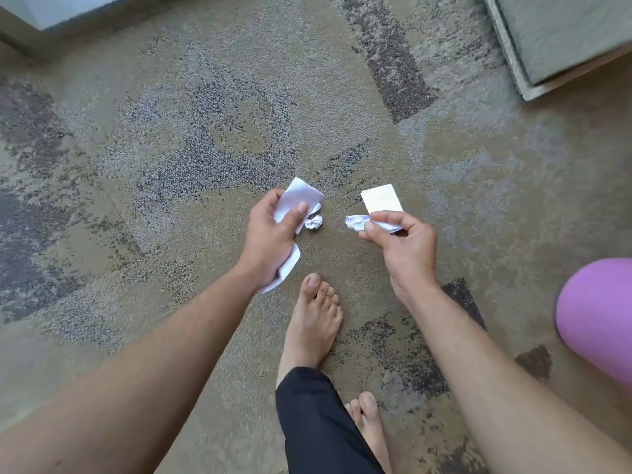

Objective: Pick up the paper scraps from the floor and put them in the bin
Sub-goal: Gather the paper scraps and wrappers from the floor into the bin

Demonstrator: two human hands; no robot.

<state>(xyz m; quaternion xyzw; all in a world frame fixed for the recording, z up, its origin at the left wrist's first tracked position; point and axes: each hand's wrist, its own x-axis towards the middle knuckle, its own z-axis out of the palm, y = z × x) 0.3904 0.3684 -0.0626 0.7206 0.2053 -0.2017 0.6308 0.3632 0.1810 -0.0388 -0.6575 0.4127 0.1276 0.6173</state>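
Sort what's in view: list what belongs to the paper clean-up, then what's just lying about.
Job:
left hand gripping paper scraps
right hand pinching a crumpled scrap
flat scrap
paper ball

Lying about:
carpet
purple object
grey furniture
No bin in view.

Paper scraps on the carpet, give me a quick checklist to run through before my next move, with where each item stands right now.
1. Left hand grip on its flat scraps: ok, fingers curled round them.
2. Right hand grip on the crumpled scrap: ok, pinched at the fingertips.
3. Floor cleared: not ok, a flat white piece seems to lie on the carpet beyond the right hand.
4. Small crumpled ball by the left fingers: cannot tell whether held or on the carpet.
5. Bin located: cannot tell, none is recognisable in view.
6. Footing: ok, bare feet on the carpet with no scraps under them.
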